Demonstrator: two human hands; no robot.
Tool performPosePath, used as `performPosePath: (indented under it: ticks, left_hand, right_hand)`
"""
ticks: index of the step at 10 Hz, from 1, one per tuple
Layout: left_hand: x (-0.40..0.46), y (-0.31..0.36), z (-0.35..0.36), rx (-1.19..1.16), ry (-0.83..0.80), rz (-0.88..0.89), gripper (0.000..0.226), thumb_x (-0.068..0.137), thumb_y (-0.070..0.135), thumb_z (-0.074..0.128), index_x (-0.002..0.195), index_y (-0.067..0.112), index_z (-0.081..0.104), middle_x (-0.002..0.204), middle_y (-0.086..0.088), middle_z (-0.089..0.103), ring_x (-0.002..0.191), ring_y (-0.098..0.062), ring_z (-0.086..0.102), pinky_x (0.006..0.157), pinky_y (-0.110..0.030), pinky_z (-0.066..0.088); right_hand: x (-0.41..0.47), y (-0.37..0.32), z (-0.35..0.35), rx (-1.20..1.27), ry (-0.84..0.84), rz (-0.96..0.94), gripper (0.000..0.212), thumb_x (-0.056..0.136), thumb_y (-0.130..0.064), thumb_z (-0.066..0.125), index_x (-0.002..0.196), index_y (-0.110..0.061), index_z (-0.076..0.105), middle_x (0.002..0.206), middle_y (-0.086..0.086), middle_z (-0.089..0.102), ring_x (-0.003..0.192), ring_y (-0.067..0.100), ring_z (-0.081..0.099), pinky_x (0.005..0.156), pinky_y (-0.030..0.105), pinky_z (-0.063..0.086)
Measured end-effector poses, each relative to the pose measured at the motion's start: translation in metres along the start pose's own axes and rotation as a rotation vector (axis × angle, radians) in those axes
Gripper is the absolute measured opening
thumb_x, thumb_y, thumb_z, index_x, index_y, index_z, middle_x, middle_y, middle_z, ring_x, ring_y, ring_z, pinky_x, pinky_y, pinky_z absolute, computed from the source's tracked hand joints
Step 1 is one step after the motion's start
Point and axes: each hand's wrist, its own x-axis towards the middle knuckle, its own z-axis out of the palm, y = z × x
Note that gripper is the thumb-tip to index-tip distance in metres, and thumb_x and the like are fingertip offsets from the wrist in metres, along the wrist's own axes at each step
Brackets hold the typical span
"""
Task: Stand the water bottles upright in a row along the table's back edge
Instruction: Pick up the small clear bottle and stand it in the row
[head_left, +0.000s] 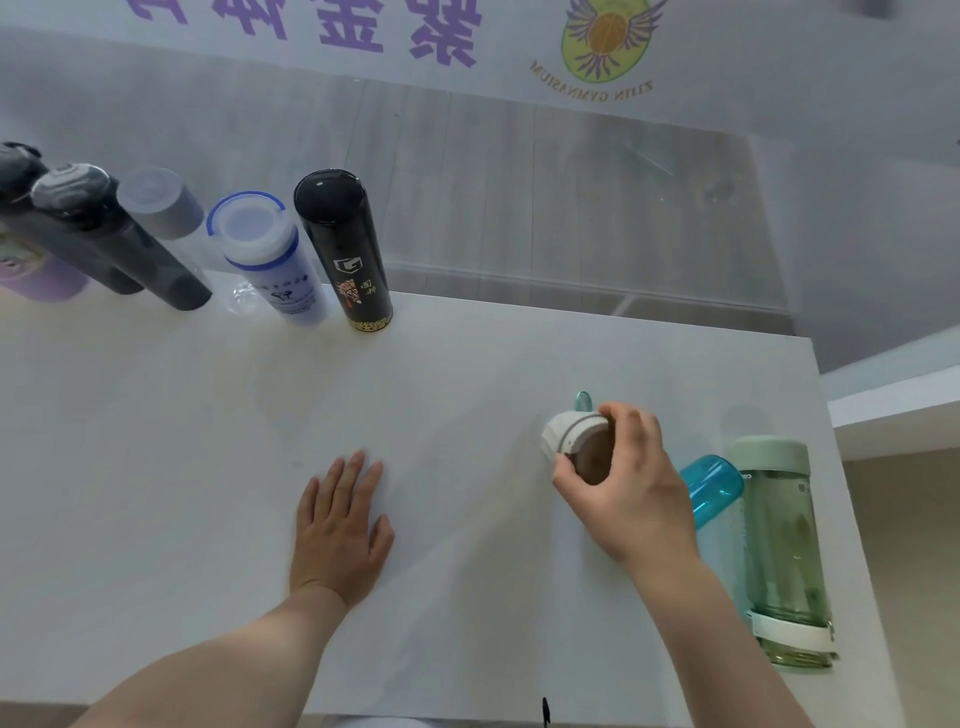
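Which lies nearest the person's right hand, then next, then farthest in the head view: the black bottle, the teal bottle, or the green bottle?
From the right hand:
1. Teal bottle, lying just right of it.
2. Green bottle, farther right, by the table's right edge.
3. Black bottle, upright at the back edge, far left.

A white table (467, 364) bears upright bottles (343, 249) along its back edge and a green bottle (779, 545) lying at right
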Motion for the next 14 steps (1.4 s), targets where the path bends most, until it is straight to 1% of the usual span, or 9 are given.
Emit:
performPosePath:
  ticks: [3, 4, 5, 7, 8, 9, 10, 11, 14]
  left_hand:
    - [0.001, 0.000, 0.000, 0.005, -0.005, -0.006, 0.064, 0.084, 0.038, 0.034, 0.144, 0.017, 0.038, 0.154, -0.007, 0.034, 0.142, -0.024, 0.026, 0.116, -0.045, 0.014]
    - [0.000, 0.000, 0.000, 0.003, -0.005, -0.004, 0.064, 0.084, 0.039, 0.034, 0.145, 0.017, 0.038, 0.154, -0.007, 0.034, 0.142, -0.025, 0.026, 0.117, -0.045, 0.013]
    - [0.000, -0.001, 0.001, 0.000, -0.004, -0.006, 0.064, 0.084, 0.039, 0.034, 0.145, 0.017, 0.038, 0.154, -0.007, 0.034, 0.142, -0.025, 0.026, 0.117, -0.045, 0.013]
    - [0.001, 0.000, 0.001, 0.005, -0.012, -0.006, 0.064, 0.084, 0.039, 0.034, 0.145, 0.017, 0.038, 0.154, -0.007, 0.034, 0.142, -0.025, 0.026, 0.117, -0.044, 0.012]
    - [0.001, -0.001, 0.001, 0.009, -0.020, -0.008, 0.064, 0.085, 0.039, 0.034, 0.145, 0.018, 0.037, 0.155, -0.006, 0.032, 0.143, -0.024, 0.025, 0.117, -0.043, 0.011]
    - [0.001, -0.001, 0.000, -0.002, -0.021, -0.008, 0.064, 0.084, 0.038, 0.035, 0.144, 0.018, 0.039, 0.154, -0.006, 0.034, 0.143, -0.023, 0.024, 0.116, -0.044, 0.014]
    - [0.002, -0.001, -0.001, -0.011, -0.020, -0.008, 0.064, 0.083, 0.038, 0.036, 0.143, 0.017, 0.039, 0.153, -0.006, 0.035, 0.142, -0.023, 0.024, 0.115, -0.045, 0.014]
    - [0.001, -0.001, -0.001, -0.008, -0.024, -0.008, 0.064, 0.084, 0.038, 0.037, 0.144, 0.017, 0.039, 0.153, -0.006, 0.035, 0.142, -0.023, 0.024, 0.115, -0.045, 0.014]
    - [0.002, -0.001, 0.000, -0.028, -0.005, 0.006, 0.064, 0.083, 0.037, 0.040, 0.144, 0.019, 0.040, 0.154, -0.005, 0.033, 0.143, -0.022, 0.023, 0.115, -0.046, 0.016]
  right_hand:
    - [0.015, -0.009, 0.012, 0.078, -0.009, -0.224, 0.075, 0.078, -0.039, 0.068, 0.140, -0.012, 0.035, 0.137, 0.009, 0.043, 0.117, 0.028, 0.049, 0.093, 0.043, 0.050]
    - [0.004, 0.001, 0.021, 0.294, 0.016, -0.117, 0.098, 0.072, -0.055, 0.073, 0.146, -0.019, 0.019, 0.144, 0.004, 0.034, 0.131, 0.018, 0.039, 0.099, 0.028, 0.042]
    - [-0.012, 0.007, 0.038, 0.570, 0.031, 0.074, 0.108, 0.063, -0.057, 0.077, 0.147, -0.027, 0.015, 0.149, 0.002, 0.031, 0.133, 0.017, 0.042, 0.105, 0.036, 0.044]
    - [-0.006, 0.004, 0.068, 0.695, -0.044, 0.265, 0.101, 0.063, -0.029, 0.088, 0.140, -0.038, 0.024, 0.140, -0.010, 0.047, 0.121, 0.014, 0.056, 0.099, 0.044, 0.048]
    - [0.011, -0.002, 0.076, 0.593, -0.013, 0.201, 0.096, 0.066, -0.031, 0.086, 0.141, -0.027, 0.026, 0.140, -0.003, 0.050, 0.123, 0.020, 0.054, 0.100, 0.042, 0.046]
    - [0.023, -0.017, 0.084, 0.626, -0.008, 0.111, 0.083, 0.068, -0.030, 0.085, 0.131, -0.035, 0.031, 0.126, -0.012, 0.055, 0.114, 0.013, 0.058, 0.096, 0.023, 0.046]
    - [0.041, -0.031, 0.092, 0.679, -0.030, 0.094, 0.076, 0.068, -0.031, 0.083, 0.129, -0.029, 0.038, 0.119, -0.020, 0.055, 0.109, 0.008, 0.059, 0.092, 0.030, 0.051]
    - [0.065, -0.046, 0.099, 0.660, -0.053, 0.078, 0.073, 0.069, -0.037, 0.081, 0.127, -0.030, 0.037, 0.122, -0.012, 0.059, 0.105, 0.015, 0.062, 0.088, 0.042, 0.053]
    - [0.125, -0.082, 0.111, 0.646, -0.081, 0.039, 0.071, 0.071, -0.035, 0.079, 0.127, -0.028, 0.037, 0.118, -0.009, 0.060, 0.101, 0.016, 0.061, 0.086, 0.039, 0.052]
